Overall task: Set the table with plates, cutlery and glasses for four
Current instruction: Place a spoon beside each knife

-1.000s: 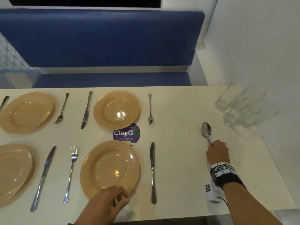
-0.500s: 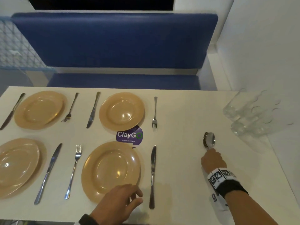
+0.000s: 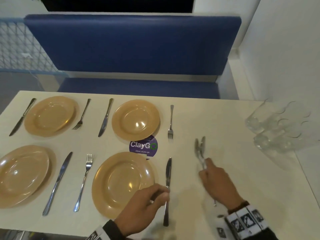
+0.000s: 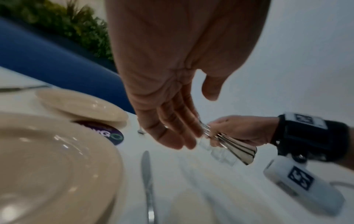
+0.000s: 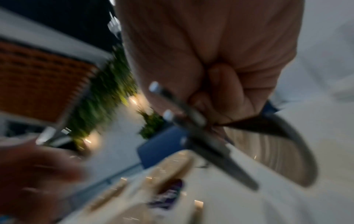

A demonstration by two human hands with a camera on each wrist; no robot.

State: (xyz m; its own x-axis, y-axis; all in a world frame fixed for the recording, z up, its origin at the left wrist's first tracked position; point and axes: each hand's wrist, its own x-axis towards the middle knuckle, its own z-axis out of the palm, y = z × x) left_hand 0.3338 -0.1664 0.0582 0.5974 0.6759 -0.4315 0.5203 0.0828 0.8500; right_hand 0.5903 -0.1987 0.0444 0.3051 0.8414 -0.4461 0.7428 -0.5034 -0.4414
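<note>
Four tan plates lie on the white table [image 3: 216, 129], each with a knife and a fork beside it. My right hand [image 3: 205, 169] grips a bundle of spoons [image 3: 200, 149] by the handles, their bowls fanned out toward the far side, right of the near-right plate [image 3: 119, 181]. In the left wrist view the spoons [image 4: 239, 150] stick out of the right fist. My left hand [image 3: 161, 194] hovers over the handle of the near knife [image 3: 168, 170], fingers relaxed and empty, reaching toward the spoons. The right wrist view is blurred and shows the spoons [image 5: 210, 144] in the fist.
Several clear glasses [image 3: 277, 129] stand clustered at the far right by the white wall. A purple round sticker [image 3: 143, 147] sits between the two right plates. A blue bench [image 3: 131, 45] runs behind the table. Bare tabletop lies between the far-right fork [image 3: 171, 123] and the glasses.
My right hand has lifted the spoons off the table and carried them left toward the near-right setting. My left hand has moved right from the plate's front edge to over the knife.
</note>
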